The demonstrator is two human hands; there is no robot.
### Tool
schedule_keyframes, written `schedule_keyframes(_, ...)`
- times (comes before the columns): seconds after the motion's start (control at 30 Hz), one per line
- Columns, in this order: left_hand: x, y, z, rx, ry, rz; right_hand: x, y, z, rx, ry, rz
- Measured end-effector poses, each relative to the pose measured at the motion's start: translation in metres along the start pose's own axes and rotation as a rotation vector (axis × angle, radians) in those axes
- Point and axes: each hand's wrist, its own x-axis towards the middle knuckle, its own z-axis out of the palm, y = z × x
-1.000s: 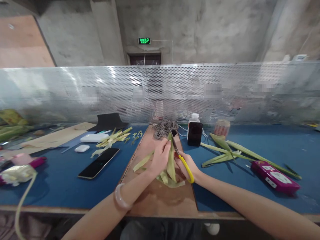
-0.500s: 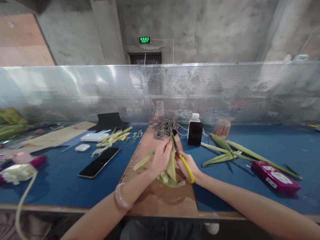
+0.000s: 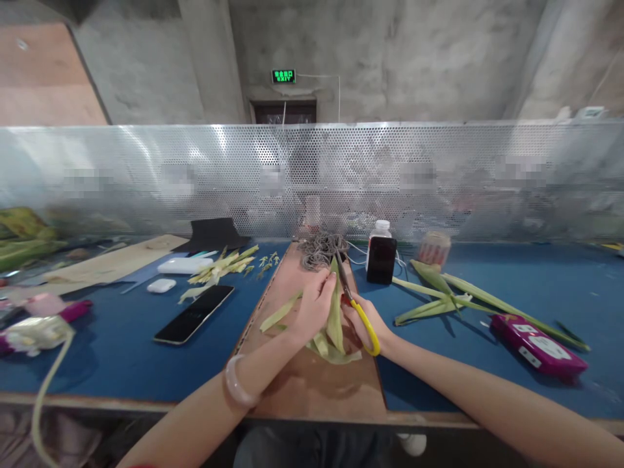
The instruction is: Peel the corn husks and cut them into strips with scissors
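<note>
My left hand (image 3: 316, 302) pinches the upper part of a long green husk leaf (image 3: 335, 318), which hangs down toward the board. Yellow-handled scissors (image 3: 364, 324) are in my right hand (image 3: 366, 318), their blades pointing up and away, just right of the leaf tip. Below my hands, more pale husk strips (image 3: 280, 312) lie on a brown cardboard sheet (image 3: 312, 396). A tangle of grey cord (image 3: 316, 251) sits at the sheet's far end, beyond the blades.
A black phone (image 3: 195, 315), a white case (image 3: 161, 286) and cut husk pieces (image 3: 227, 265) lie left. To the right are a dark upright device (image 3: 381, 260), a bottle (image 3: 382, 227), a jar (image 3: 435, 248), long leaves (image 3: 439, 305) and a purple pack (image 3: 536, 344).
The scissor blades look slightly shifted beside the leaf tip. Both hands keep nearly the same place and hold.
</note>
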Motion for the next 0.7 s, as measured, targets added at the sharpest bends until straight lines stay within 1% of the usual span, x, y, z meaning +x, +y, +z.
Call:
schedule_keyframes(0.17,0.000,-0.001,0.001,0.009,0.004,-0.005,-0.001,-0.002,0.000,0.017,-0.010,0.006)
schedule_keyframes(0.3,0.000,0.000,0.001,0.038,0.011,0.001,-0.001,0.003,0.002,0.025,-0.022,0.036)
schedule_keyframes(0.5,0.000,0.000,0.002,0.060,-0.013,0.008,0.000,0.011,0.001,0.024,-0.051,0.085)
schedule_keyframes(0.7,-0.001,-0.001,0.002,0.048,-0.012,-0.002,-0.001,0.014,-0.001,0.018,-0.065,0.092)
